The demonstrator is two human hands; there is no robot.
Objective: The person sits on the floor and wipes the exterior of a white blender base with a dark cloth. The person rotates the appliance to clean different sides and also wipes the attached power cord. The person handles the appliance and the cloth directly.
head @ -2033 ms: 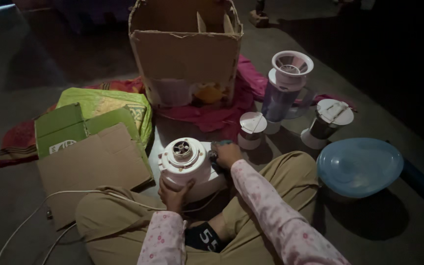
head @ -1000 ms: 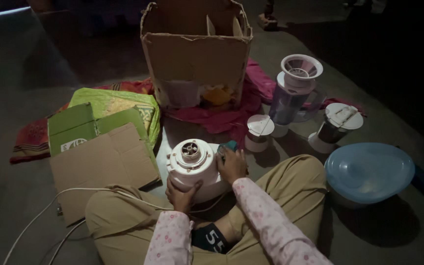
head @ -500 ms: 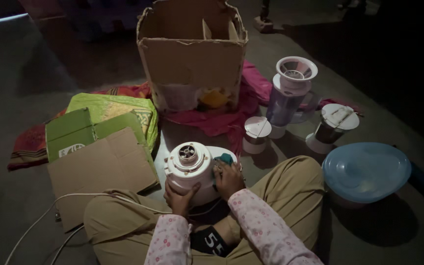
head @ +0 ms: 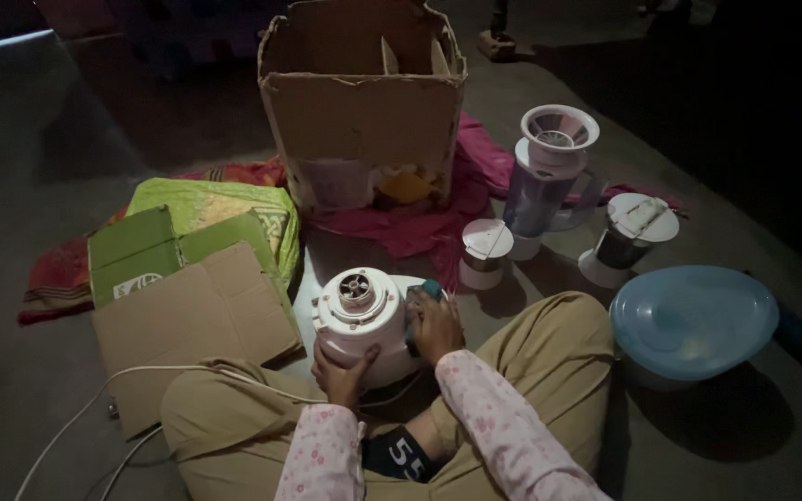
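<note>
I sit cross-legged on a dark floor with a white mixer base [head: 359, 311] between my knees. My left hand [head: 341, 368] grips its near lower side. My right hand [head: 434, 325] presses a small teal cloth or sponge [head: 430, 289] against the base's right side. A white power cord [head: 141, 380] runs from the base across my left leg to the floor.
Beyond the base stand a small white-lidded jar [head: 486, 250], a tall blender jar [head: 549, 172] and a steel jar [head: 630, 237]. A blue plastic lid [head: 693, 320] lies at right. An open cardboard box [head: 364, 97], pink cloth [head: 420, 227], and flattened green cardboard [head: 178, 288] lie ahead and left.
My right hand has slid with the teal cloth from the base's upper right edge down along its right side. My left hand keeps its hold on the base.
</note>
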